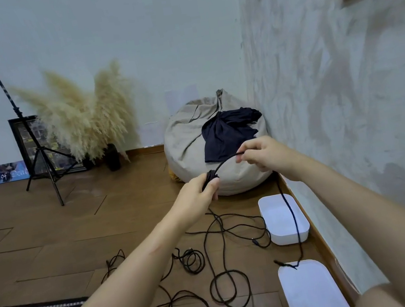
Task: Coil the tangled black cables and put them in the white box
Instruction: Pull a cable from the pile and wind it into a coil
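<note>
Black cables (230,293): matt, braided-looking sheath. White box (285,220): smooth plastic, slight sheen. Floor (50,245): brown wood planks, satin. Beanbag (195,149): beige cloth, creased. Wall (348,102): rough plaster.

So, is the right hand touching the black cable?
Touching. The head view shows the right hand pinching the black cable, which arcs across to the left hand.

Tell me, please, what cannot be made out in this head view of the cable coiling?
Head view, coil: the left hand wraps it, so its loops cannot be counted.
Head view, floor cables: the left forearm covers part; their number is unclear.
Head view, hanging cable below the right hand: its plug is too small to identify.
Head view, white piece: cut by the bottom edge; lid or box unclear.
</note>
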`<action>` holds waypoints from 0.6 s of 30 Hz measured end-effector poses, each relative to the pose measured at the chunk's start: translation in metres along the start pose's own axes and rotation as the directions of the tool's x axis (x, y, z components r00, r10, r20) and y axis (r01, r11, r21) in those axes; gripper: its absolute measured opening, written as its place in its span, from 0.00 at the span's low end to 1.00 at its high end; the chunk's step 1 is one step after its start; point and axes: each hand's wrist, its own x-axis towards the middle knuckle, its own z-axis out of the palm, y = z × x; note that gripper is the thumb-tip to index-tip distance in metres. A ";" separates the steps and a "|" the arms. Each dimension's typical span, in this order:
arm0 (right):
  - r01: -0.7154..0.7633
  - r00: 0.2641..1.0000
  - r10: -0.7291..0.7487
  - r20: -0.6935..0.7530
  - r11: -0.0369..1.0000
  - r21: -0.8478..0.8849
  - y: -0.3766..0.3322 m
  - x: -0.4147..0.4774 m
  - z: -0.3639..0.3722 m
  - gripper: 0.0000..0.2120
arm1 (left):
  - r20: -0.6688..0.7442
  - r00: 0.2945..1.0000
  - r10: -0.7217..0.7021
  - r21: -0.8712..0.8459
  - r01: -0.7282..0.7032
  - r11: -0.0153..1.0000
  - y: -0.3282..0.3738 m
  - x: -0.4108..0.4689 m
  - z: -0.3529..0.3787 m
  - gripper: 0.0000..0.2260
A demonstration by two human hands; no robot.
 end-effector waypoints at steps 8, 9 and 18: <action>0.067 0.995 -0.069 0.076 0.997 0.033 -0.001 -0.006 0.018 0.10 | -0.015 0.998 0.055 -0.086 -0.056 0.995 0.010 0.000 -0.002 0.17; 0.075 0.994 -0.077 0.071 0.996 0.040 -0.003 -0.006 0.017 0.10 | -0.019 0.998 0.057 -0.092 -0.059 0.994 0.009 0.001 -0.003 0.17; 0.184 0.971 -0.198 -0.135 0.977 -0.108 0.006 0.003 0.020 0.10 | -0.001 0.991 0.133 -0.224 -0.130 0.966 0.019 0.000 -0.008 0.12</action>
